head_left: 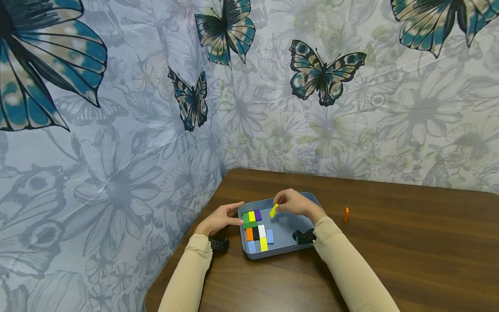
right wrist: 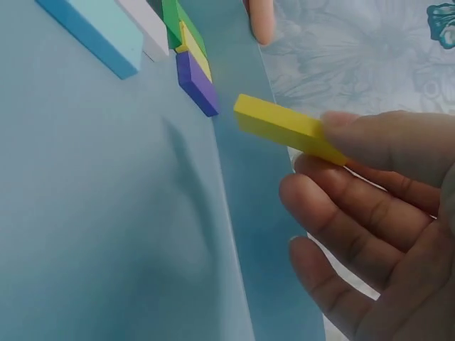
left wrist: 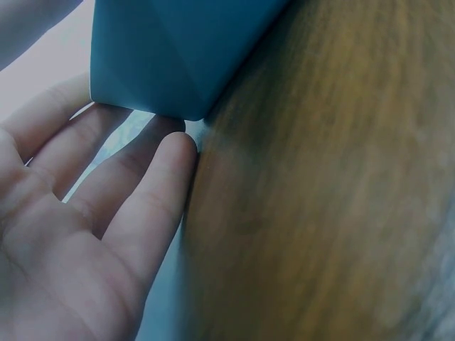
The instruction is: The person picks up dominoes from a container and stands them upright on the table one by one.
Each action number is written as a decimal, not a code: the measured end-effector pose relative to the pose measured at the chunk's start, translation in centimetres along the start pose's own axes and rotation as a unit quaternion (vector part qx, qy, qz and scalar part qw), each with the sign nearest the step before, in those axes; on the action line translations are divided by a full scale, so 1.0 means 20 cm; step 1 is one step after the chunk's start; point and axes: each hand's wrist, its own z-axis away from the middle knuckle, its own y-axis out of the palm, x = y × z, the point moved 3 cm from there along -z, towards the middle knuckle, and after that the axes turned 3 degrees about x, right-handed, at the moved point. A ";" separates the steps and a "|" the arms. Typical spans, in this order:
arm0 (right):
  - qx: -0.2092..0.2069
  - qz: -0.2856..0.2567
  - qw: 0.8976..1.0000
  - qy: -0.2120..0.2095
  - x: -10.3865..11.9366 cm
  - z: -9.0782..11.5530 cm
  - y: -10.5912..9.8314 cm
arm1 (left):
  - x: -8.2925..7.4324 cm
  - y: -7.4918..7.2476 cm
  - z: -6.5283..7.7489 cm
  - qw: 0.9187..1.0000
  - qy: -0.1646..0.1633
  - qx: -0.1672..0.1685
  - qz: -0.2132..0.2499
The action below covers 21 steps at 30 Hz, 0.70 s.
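Observation:
Between thumb and fingers, my right hand (head_left: 295, 202) pinches a yellow block (right wrist: 284, 128), held tilted above the tray's far part. The blue-grey tray (head_left: 286, 248) lies on the table. My left hand (head_left: 220, 219) touches its left side with fairly straight fingers, seen also against the tray wall (left wrist: 170, 57) in the left wrist view. Flat blocks fill the tray's left part: a purple block (head_left: 258, 215), a white block (head_left: 262, 231), a black block (head_left: 255, 233), an orange block (head_left: 249, 234), a light blue block (head_left: 270, 236), and several green, yellow and blue ones.
A small orange block (head_left: 346, 214) stands upright on the brown wooden table (head_left: 409, 242), right of the tray. Butterfly-patterned fabric (head_left: 273, 130) hangs behind the table and along its left side. Each wrist wears a dark band (head_left: 304, 236).

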 end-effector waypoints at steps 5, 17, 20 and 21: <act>-0.005 -0.008 1.000 -0.007 0.01 0.03 -0.03 | -0.01 0.00 0.00 1.000 -0.004 -0.001 -0.001; -0.046 -0.027 0.998 -0.017 0.03 0.12 -0.09 | 0.00 -0.02 -0.01 1.000 0.000 0.003 0.003; -0.058 -0.037 0.997 -0.019 0.02 0.14 -0.10 | 0.00 -0.02 0.00 1.000 -0.003 0.003 0.006; -0.062 -0.039 0.997 -0.021 0.01 0.15 -0.10 | 0.00 -0.02 0.00 1.000 -0.003 0.003 0.007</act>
